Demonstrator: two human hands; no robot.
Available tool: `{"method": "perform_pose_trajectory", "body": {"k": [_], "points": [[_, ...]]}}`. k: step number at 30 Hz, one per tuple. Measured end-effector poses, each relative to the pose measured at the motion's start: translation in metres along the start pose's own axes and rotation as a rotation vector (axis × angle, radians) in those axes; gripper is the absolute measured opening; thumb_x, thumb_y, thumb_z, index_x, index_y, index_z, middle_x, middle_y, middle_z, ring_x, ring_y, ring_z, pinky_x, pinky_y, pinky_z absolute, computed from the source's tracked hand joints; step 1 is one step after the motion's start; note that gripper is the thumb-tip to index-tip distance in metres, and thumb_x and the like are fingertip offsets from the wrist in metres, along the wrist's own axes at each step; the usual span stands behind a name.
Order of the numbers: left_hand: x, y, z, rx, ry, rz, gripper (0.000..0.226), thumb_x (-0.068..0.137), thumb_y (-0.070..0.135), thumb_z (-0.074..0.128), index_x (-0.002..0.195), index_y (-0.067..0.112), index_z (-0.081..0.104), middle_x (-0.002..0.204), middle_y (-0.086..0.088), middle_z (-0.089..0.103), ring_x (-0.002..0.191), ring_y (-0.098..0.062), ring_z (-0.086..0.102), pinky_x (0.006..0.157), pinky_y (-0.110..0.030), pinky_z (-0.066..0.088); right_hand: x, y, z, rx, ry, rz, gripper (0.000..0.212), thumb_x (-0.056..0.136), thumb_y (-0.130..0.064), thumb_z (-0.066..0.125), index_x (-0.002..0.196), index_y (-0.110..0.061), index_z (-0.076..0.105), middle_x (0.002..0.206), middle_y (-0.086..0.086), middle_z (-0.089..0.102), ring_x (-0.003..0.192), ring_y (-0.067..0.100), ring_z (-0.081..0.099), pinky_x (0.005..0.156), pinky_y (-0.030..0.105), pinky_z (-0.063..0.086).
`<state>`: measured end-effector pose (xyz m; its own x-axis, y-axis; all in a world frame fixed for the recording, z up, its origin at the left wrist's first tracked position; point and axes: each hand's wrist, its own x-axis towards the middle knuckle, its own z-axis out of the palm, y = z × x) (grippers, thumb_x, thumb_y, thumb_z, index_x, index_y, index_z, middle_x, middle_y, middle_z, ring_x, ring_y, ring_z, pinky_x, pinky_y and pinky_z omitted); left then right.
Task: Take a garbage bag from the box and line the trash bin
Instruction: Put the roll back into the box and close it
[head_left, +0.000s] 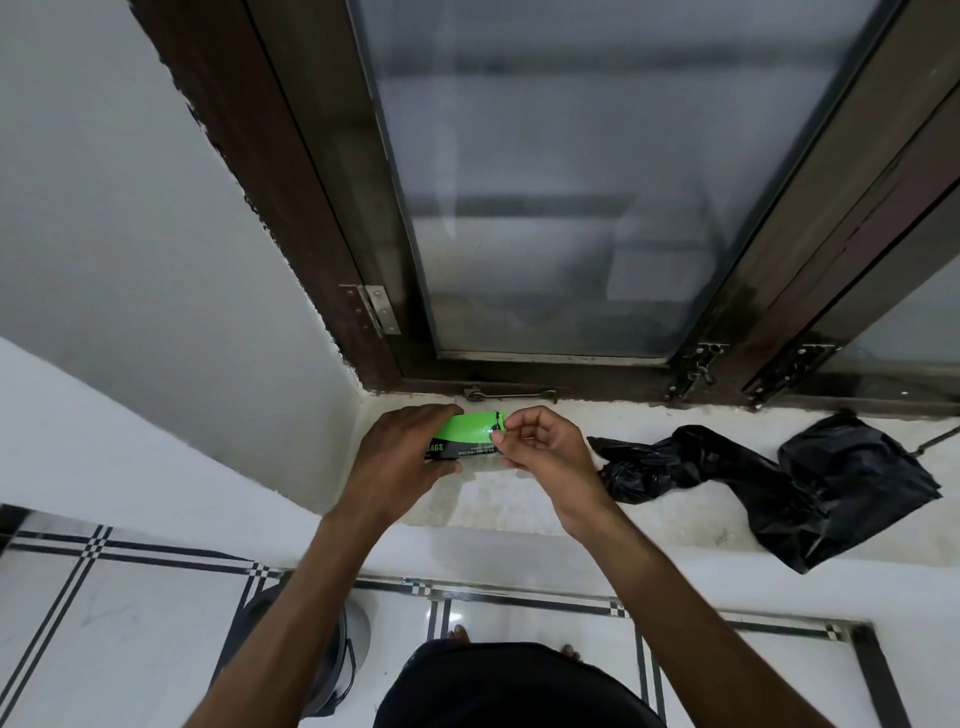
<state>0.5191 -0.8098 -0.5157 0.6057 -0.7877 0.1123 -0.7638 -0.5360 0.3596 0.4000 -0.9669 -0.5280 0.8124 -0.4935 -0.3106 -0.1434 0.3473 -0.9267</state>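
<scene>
A green and black box of garbage bags (470, 434) lies on the stone window sill (545, 506). My left hand (402, 457) wraps around its left half and holds it. My right hand (540, 447) pinches the box's right end flap with thumb and forefinger. A loose black garbage bag (800, 480) lies crumpled on the sill to the right, apart from both hands. The grey trash bin (343, 660) stands on the floor below the sill, partly hidden behind my left forearm.
A dark wooden window frame (311, 208) with frosted glass (597, 182) rises right behind the sill, with a metal latch (509, 395) at its base. White tiled floor (130, 623) with black lines lies below. My feet show near the wall.
</scene>
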Motion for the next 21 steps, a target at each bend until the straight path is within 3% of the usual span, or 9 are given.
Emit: {"method": "perform_pose_trajectory", "body": {"k": [6, 12, 16, 21], "points": [[-0.002, -0.004, 0.003, 0.001, -0.001, 0.012, 0.065, 0.066, 0.033, 0.086, 0.125, 0.021, 0.060, 0.119, 0.001, 0.068, 0.105, -0.025, 0.062, 0.086, -0.032, 0.046, 0.003, 0.004, 0.000, 0.112, -0.026, 0.117, 0.016, 0.085, 0.003, 0.071, 0.095, -0.009, 0.066, 0.079, 0.002, 0.068, 0.074, 0.013, 0.064, 0.074, 0.028, 0.054], [-0.002, -0.008, 0.006, 0.014, -0.010, 0.009, 0.063, 0.067, 0.032, 0.086, 0.123, 0.021, 0.060, 0.116, 0.001, 0.069, 0.102, -0.025, 0.063, 0.084, -0.032, 0.047, 0.005, 0.006, 0.001, 0.128, -0.003, 0.141, 0.013, 0.087, 0.003, 0.070, 0.097, -0.005, 0.069, 0.079, 0.001, 0.074, 0.071, 0.010, 0.068, 0.067, 0.021, 0.057], [-0.003, -0.011, 0.009, 0.018, -0.018, 0.005, 0.063, 0.067, 0.032, 0.085, 0.123, 0.021, 0.060, 0.116, 0.001, 0.069, 0.102, -0.024, 0.063, 0.084, -0.031, 0.046, 0.009, 0.009, 0.002, 0.164, 0.021, 0.168, 0.005, 0.092, -0.005, 0.067, 0.095, -0.006, 0.070, 0.077, 0.004, 0.070, 0.071, 0.014, 0.063, 0.071, 0.028, 0.060], [-0.005, -0.014, 0.013, 0.026, -0.029, 0.015, 0.065, 0.064, 0.032, 0.088, 0.122, 0.020, 0.062, 0.114, -0.001, 0.070, 0.100, -0.026, 0.065, 0.085, -0.033, 0.049, 0.010, 0.014, 0.001, -0.017, -0.001, 0.068, 0.027, 0.089, 0.004, 0.066, 0.111, -0.010, 0.071, 0.091, 0.010, 0.064, 0.082, 0.015, 0.066, 0.071, 0.028, 0.059]]}}
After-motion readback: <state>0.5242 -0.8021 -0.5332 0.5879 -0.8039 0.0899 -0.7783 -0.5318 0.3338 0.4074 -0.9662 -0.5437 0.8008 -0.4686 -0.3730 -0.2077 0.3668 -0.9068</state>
